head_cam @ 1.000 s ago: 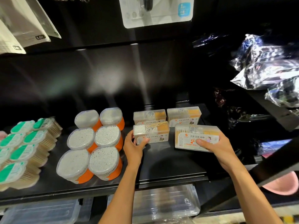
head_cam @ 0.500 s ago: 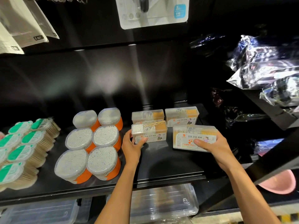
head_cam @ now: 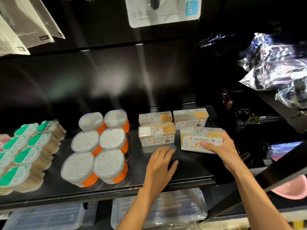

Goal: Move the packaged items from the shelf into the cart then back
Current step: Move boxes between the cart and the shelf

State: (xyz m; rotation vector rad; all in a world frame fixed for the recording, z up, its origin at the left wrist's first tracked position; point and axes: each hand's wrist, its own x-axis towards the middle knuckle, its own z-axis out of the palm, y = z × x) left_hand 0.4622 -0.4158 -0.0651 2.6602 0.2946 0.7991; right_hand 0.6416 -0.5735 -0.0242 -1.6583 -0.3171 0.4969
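- Where the view runs nearest, beneath the shelf (head_cam: pixel 106 188): clear plastic storage bins (head_cam: pixel 159 211), side by side under its front edge.
- Low at the right edge, partly behind a dark slanting bar (head_cam: pixel 259 185): a pink basin (head_cam: pixel 292 190).
- Left hand (head_cam: pixel 160 165): released, fingers straight and slightly spread, palm down over the bare shelf surface, just in front of the front-left box (head_cam: pixel 157 136) and gripping nothing; contact with the shelf cannot be told.
- Right hand (head_cam: pixel 221 146): grasping the tilted clear box (head_cam: pixel 200 140), thumb across its labelled face, fingers curled round its right end; front-right of the box group, whether lifted or resting on the shelf cannot be told.
- On the left half of the shelf: six orange-bodied tubs of cotton swabs (head_cam: pixel 99 146) in two columns, clear lids up.
- Farther left: green-labelled packs of wooden sticks (head_cam: pixel 25 151), overlapping in rows.
- Behind the front-left box: the rear-left box (head_cam: pixel 155 117), close against it.
- Behind the held box: the rear-right box (head_cam: pixel 191 118), upright, label forward.
- To the right, on a higher side shelf: shiny crinkled plastic bags (head_cam: pixel 279 67), piled.
- Farthest, on the black back wall: a white carded package (head_cam: pixel 163 10) at top centre, grey hanging packets (head_cam: pixel 26 25) at top left.
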